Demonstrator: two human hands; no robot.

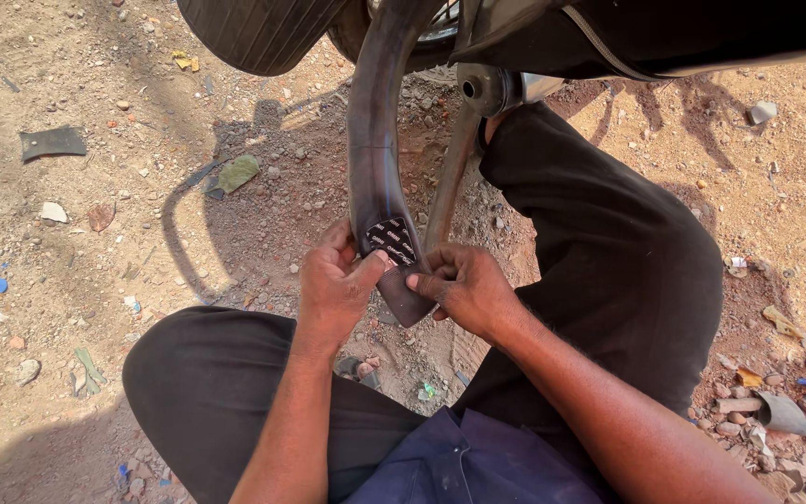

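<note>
A black rubber inner tube [372,140] hangs down from a wheel at the top of the view to my hands. A dark patch [392,242] with a printed film lies on the tube's lower end. My left hand [333,285] grips the tube from the left, its thumb pressing the patch's lower edge. My right hand [464,287] holds the tube's bottom end from the right, thumb and forefinger pinching at the patch's corner. I squat with both knees in black trousers [608,252] on either side.
A tyre [258,33] and a metal stand leg [450,177] of a two-wheeler stand just beyond my hands. The ground is dry reddish dirt strewn with stones, a rubber scrap [52,142], a leaf [238,173] and bits of plastic.
</note>
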